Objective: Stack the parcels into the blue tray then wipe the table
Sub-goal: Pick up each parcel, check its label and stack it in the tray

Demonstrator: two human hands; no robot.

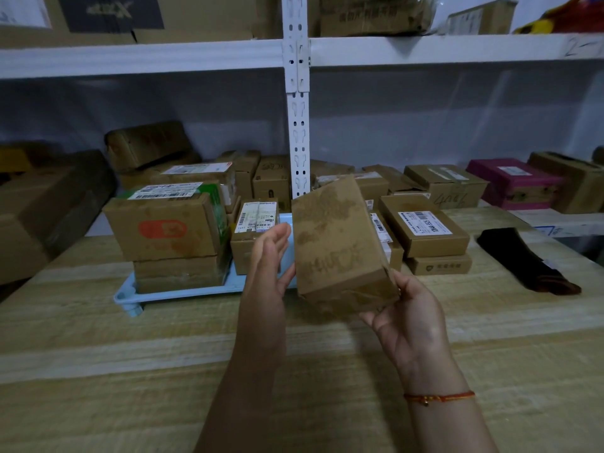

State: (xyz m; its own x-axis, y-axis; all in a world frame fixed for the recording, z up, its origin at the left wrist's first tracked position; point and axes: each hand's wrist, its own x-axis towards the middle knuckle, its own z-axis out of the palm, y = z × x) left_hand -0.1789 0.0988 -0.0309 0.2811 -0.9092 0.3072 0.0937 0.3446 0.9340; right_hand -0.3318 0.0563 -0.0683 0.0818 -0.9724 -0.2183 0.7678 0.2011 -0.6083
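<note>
Right hand (410,322) nearest lens, fingers curled under near end of brown parcel (340,246), held tilted in air, long axis running away up toward shelf. Left hand (268,266) flat, fingers straight against its left side. Blue tray (170,294) just beyond-left, half stacked already, so left hand's closer.

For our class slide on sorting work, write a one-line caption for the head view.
Right hand holds a plain brown cardboard parcel above the wooden table, left hand open beside it, light blue plastic tray behind.
</note>
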